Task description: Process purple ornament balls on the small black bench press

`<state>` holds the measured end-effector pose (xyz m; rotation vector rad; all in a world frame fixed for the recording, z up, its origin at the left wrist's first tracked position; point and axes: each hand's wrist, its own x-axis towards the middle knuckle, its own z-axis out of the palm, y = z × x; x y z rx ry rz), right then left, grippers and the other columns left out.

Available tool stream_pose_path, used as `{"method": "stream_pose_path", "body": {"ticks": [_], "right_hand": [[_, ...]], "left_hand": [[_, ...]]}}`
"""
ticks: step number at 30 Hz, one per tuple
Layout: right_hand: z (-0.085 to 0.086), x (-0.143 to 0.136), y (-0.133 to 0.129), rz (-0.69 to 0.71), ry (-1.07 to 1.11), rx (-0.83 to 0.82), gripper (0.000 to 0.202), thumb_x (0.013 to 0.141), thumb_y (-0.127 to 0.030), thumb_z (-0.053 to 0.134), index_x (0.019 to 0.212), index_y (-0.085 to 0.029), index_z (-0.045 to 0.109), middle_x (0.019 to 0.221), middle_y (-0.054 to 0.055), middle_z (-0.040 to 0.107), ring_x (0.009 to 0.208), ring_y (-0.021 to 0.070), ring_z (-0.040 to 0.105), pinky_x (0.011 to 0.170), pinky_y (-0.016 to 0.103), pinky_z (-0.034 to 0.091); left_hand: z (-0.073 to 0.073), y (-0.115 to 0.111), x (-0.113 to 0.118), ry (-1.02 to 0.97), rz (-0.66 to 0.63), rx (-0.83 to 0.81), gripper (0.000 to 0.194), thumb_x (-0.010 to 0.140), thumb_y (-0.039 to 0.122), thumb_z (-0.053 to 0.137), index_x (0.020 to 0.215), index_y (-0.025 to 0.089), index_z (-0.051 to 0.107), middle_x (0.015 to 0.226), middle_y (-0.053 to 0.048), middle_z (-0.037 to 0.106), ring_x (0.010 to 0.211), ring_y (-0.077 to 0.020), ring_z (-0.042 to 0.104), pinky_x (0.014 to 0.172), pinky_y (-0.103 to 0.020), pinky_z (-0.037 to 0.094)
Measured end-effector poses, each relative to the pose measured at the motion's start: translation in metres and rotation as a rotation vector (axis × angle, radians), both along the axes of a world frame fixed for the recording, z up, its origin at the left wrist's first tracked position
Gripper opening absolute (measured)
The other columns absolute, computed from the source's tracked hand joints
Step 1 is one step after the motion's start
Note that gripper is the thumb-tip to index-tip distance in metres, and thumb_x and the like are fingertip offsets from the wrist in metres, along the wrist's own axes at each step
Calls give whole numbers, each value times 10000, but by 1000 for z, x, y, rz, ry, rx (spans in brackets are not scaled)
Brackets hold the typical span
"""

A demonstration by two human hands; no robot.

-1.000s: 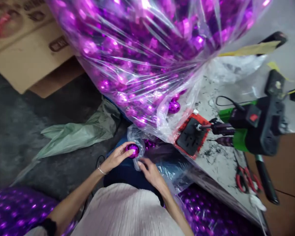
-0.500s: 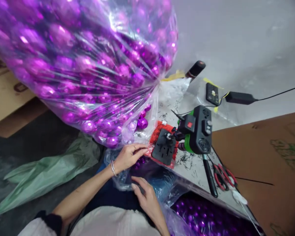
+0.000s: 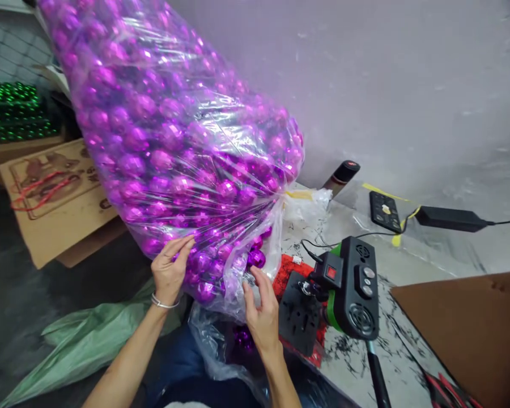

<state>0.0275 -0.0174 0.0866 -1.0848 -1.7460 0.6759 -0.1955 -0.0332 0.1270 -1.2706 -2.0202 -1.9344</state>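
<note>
Large clear plastic bag (image 3: 170, 136), filled with shiny purple faceted balls, lies directly ahead of the hands, long axis running upper left to lower right. Hands apart: left hand (image 3: 169, 275) at its lower side, grip indeterminable; right hand (image 3: 262, 311), fingers parted, nearer the exposed purple ball (image 3: 256, 258).

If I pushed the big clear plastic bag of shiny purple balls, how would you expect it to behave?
The clear plastic bag of shiny purple balls would probably sag and shift rather than stay stiff, as its thin film creases around many separate balls. Its glossy surface may also feel slippery.
</note>
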Motion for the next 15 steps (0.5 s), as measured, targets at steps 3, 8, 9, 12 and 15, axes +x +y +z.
{"method": "stream_pose_path", "body": {"ticks": [3, 8, 9, 12, 15], "right_hand": [[-8, -23, 14, 21, -26, -102, 515, 1027, -485, 506, 1460, -217, 576, 1407, 150, 686, 1340, 264, 643, 1140, 486, 545], [-16, -35, 21, 140, -81, -113, 671, 961, -578, 604, 1507, -194, 529, 1392, 175, 688, 1268, 297, 680, 1082, 463, 572], [-17, -35, 20, 163, -90, -91, 686, 955, -573, 619, 1518, -197, 514, 1390, 177, 684, 1243, 297, 688, 1052, 453, 586], [-20, -36, 17, 201, -116, -35, 620, 999, -510, 566, 1543, -228, 473, 1383, 169, 664, 1126, 258, 713, 964, 415, 614], [-24, -35, 15, 178, -128, -4, 571, 1027, -466, 530, 1545, -237, 460, 1284, 152, 685, 942, 210, 712, 873, 384, 619]], "left_hand": [[-16, -8, -27, 130, 66, -27, 303, 955, 474, 666, 911, 219, 823, 873, -50, 795, 849, -208, 733, 913, -390, 589], [-47, -9, -43, 227, 266, -78, 437, 940, 571, 673, 1183, 220, 764, 1326, -153, 677, 1319, -325, 595, 1193, -526, 415], [-54, -8, -45, 193, 315, -97, 549, 920, 596, 689, 1307, 208, 702, 1469, -184, 580, 1444, -360, 491, 1238, -552, 355], [-75, -7, -54, 43, 358, -184, 912, 897, 673, 663, 1605, 172, 380, 1721, -233, 223, 1634, -411, 145, 1309, -601, 182], [-93, -6, -66, -132, 352, -202, 1009, 949, 699, 536, 1678, 128, 133, 1766, -242, 59, 1661, -375, 9, 1333, -578, 100]]}}
